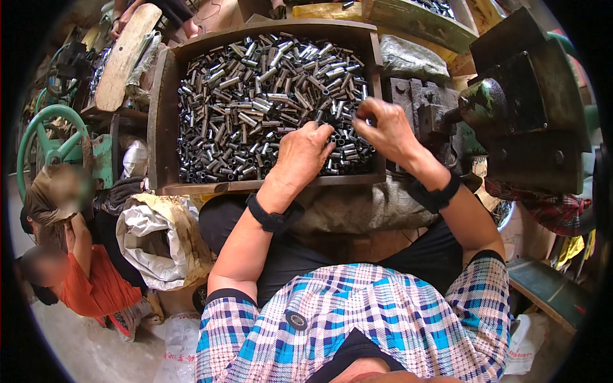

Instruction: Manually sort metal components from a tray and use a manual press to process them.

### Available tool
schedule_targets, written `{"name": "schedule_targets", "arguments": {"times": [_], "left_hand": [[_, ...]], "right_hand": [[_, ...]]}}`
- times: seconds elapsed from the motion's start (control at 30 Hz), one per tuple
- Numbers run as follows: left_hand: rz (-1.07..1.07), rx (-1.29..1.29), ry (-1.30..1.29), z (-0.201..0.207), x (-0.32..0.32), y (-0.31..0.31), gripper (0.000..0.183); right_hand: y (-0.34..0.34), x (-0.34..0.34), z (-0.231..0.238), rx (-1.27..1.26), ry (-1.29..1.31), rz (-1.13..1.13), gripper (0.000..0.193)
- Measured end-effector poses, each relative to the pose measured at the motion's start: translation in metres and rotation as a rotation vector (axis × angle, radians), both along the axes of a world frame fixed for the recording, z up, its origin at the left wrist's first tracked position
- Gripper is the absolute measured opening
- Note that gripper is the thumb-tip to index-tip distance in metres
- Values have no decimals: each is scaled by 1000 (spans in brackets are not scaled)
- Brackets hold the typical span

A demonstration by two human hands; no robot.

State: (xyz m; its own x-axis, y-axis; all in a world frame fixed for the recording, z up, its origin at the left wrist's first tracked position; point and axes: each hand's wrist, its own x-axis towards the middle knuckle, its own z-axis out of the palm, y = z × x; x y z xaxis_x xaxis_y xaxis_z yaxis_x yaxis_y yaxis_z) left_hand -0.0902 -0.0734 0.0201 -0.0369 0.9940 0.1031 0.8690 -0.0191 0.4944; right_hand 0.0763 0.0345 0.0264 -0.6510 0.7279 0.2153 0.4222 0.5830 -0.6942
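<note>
A wooden tray [265,186] in front of me is heaped with short metal tubes [242,96], some shiny, some dark and brownish. Over the tray's near right part, my left hand [303,150] is closed, its thumb and fingers bent in among the tubes. Whatever it pinches blends with the pile. My right hand [388,131] hovers by the tray's right wall, fingers curled toward the thumb. Its fingertips are closed, and I cannot make out what lies between them. A small gap separates the two hands. Both wrists wear dark bands.
Right of the tray stands a dark, greasy machine [440,115] with a metal spindle. A green handwheel [54,143] is at the left, near people sitting low, one in an orange shirt [99,281]. An open white sack [150,239] stands by my left leg. A green-topped board [549,290] lies at right.
</note>
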Motion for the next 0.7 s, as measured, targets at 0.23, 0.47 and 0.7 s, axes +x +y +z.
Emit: {"name": "schedule_targets", "arguments": {"times": [0.23,0.47,0.7], "left_hand": [[-90,3,58,-11,7,8,13],[-9,112,-287,-10,17,8,11],[67,-347,-1007,4,19,6,18]], "right_hand": [[-35,34,-12,-407,116,-63,20],[-39,28,-13,-750,281,-84,17],[-40,29,-1,-991,497,-43,21]]}}
